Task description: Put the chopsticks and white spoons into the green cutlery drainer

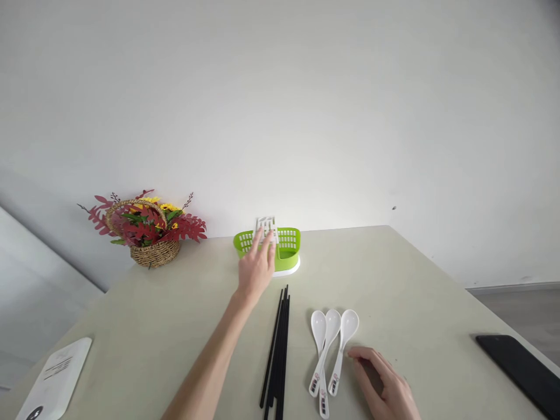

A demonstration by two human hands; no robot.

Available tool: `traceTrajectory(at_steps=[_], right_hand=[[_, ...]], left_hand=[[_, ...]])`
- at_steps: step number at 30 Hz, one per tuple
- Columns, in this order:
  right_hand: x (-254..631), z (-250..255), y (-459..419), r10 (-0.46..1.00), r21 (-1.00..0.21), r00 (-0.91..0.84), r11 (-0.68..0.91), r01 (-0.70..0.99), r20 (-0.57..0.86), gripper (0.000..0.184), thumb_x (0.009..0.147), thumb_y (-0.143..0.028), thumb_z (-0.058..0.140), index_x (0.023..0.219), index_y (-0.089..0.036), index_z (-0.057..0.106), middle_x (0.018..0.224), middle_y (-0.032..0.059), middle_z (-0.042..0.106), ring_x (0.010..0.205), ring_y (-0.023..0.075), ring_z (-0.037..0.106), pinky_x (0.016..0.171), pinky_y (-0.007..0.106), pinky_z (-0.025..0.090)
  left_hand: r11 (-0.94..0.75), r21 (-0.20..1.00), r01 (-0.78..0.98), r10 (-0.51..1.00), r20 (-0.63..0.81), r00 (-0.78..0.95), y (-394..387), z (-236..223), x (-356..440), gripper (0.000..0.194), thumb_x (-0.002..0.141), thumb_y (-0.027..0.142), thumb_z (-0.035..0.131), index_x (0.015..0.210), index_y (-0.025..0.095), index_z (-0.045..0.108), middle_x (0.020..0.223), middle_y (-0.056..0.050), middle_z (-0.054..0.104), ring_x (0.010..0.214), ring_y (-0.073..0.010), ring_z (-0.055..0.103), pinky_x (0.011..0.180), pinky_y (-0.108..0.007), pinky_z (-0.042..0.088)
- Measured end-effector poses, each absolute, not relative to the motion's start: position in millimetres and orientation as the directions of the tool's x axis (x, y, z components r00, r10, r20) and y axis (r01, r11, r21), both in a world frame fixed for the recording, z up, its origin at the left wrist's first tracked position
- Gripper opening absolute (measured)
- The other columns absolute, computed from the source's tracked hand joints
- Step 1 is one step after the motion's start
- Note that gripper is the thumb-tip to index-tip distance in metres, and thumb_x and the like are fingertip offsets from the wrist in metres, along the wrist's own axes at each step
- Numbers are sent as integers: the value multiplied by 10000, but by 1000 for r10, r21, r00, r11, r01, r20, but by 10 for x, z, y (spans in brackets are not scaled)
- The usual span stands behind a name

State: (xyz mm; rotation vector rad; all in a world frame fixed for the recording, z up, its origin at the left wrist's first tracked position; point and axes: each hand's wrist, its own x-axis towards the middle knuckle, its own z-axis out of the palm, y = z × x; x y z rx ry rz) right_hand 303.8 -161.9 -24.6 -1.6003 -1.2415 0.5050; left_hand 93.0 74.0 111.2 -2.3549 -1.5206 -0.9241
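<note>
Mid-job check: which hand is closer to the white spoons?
The right. The right hand is just right of the white spoons, by their handles; the left hand is farther off, up at the green basket.

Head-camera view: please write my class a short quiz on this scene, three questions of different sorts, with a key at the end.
1. Count: how many white spoons lie on the table?

2. True or false: the black chopsticks lie to the left of the spoons in the picture.

3. Multiple choice: which of these is the left hand nearest to?
A) the phone
B) the green basket
C) the basket of flowers

Key: 1. Three. 2. True. 3. B.
</note>
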Motion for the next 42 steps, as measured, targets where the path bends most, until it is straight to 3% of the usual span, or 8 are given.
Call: traceTrajectory(at_steps=[11, 13, 16, 19, 23, 26, 30, 42], right_hand=[[3082, -234, -1600, 922, -844, 302, 47, 534, 243, 269, 977, -474, 544, 963, -280, 730, 980, 24, 770, 914, 196, 733, 781, 246, 570], [3056, -229, -1599, 908, -858, 338, 43, 512, 247, 276, 972, -479, 542, 951, -277, 728, 974, 26, 769, 908, 202, 730, 779, 255, 565], [3014, -227, -1603, 885, -881, 394, 37, 472, 248, 304, 974, -494, 519, 935, -270, 720, 978, 38, 763, 924, 217, 719, 794, 278, 551], [2994, -234, -1608, 889, -891, 395, 31, 452, 231, 293, 971, -495, 522, 938, -276, 715, 984, 30, 760, 935, 215, 709, 806, 279, 535], [2989, -245, -1605, 885, -888, 402, 27, 458, 234, 298, 971, -498, 519, 929, -279, 716, 971, 26, 761, 922, 211, 708, 797, 270, 532], [2996, -246, -1607, 877, -875, 408, 29, 484, 255, 320, 976, -504, 504, 917, -274, 720, 962, 33, 762, 910, 213, 712, 789, 267, 535], [3022, -241, -1620, 897, -871, 381, 9, 491, 223, 297, 969, -503, 527, 937, -282, 723, 979, 28, 761, 922, 209, 711, 795, 259, 534], [2978, -235, -1599, 874, -868, 420, 4, 496, 244, 281, 963, -498, 526, 908, -301, 719, 939, 5, 766, 867, 203, 711, 779, 251, 531]], left_hand=[[-527, 212, 823, 780, 505, 369, 378, 1108, 1842, 541, 1099, 431, 213, 1579, 295, 422, 1680, -94, 350, 1269, -288, 642, 815, -357, 627], [-562, 225, 796, 764, 510, 395, 343, 1113, 1811, 548, 1099, 446, 215, 1602, 295, 370, 1690, -93, 325, 1324, -291, 602, 908, -395, 607], [-626, 219, 749, 696, 591, 409, 289, 1045, 1643, 539, 1097, 420, 267, 1618, 288, 310, 1697, -98, 303, 1478, -290, 436, 1167, -485, 431], [-624, 261, 736, 654, 691, 310, 276, 824, 1316, 489, 1086, 339, 318, 1560, 233, 373, 1640, -149, 373, 1532, -282, 328, 1237, -526, 304], [-482, 445, 755, 727, 683, 61, 373, 401, 680, 359, 1030, 320, 404, 1310, 143, 541, 1340, -197, 585, 1357, -292, 503, 1154, -496, 394], [-337, 597, 728, 890, 454, 40, 442, 189, 238, 206, 950, 276, 420, 982, 182, 600, 990, -90, 666, 954, -212, 656, 885, -323, 518], [-241, 634, 734, 964, 243, 107, 410, 125, 9, 280, 926, 239, 310, 660, 236, 398, 562, 40, 429, 520, -136, 436, 538, -239, 342], [-446, 358, 821, 893, 248, 376, 304, 95, 146, 272, 923, 168, 337, 674, 216, 435, 646, 11, 608, 592, -146, 475, 717, -302, 316]])
